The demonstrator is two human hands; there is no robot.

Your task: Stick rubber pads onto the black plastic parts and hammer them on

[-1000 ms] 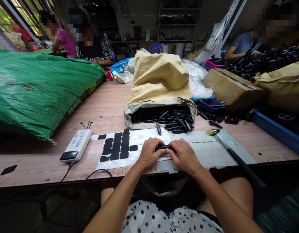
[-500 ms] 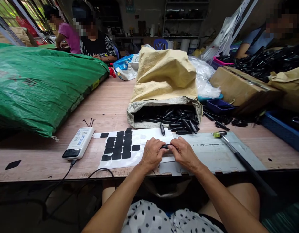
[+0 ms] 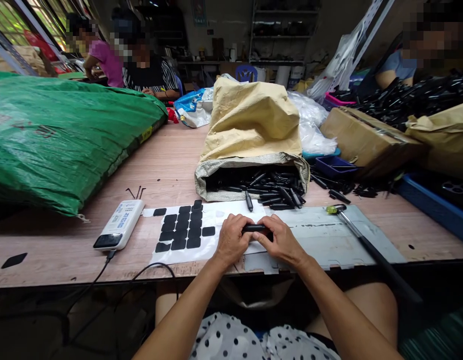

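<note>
Between my two hands lies a black pen-shaped rod (image 3: pixel 254 228), held level over the front of the table. My left hand (image 3: pixel 233 237) is closed around its left end. My right hand (image 3: pixel 277 237) grips the other end, thumb reaching toward the left hand. Beyond them, an open woven sack (image 3: pixel 250 125) spills several similar black rods (image 3: pixel 280 195) from its mouth, and one rod (image 3: pixel 249 201) lies apart on the white sheet. Left of my hands, that sheet (image 3: pixel 212 252) carries rows of black rounded-square stickers (image 3: pixel 181 224).
A grey board (image 3: pixel 310 245) lies to the right, with a long black-handled tool (image 3: pixel 366 240) across it. At left are a white power bank (image 3: pixel 120 225) with a cable and a big green sack (image 3: pixel 66 140). A blue tray (image 3: pixel 434 205) stands far right. Other people sit beyond.
My right hand has shifted its grip, its thumb now lower and closer to my left hand. More of the rod shows between the hands. The view has moved slightly.
</note>
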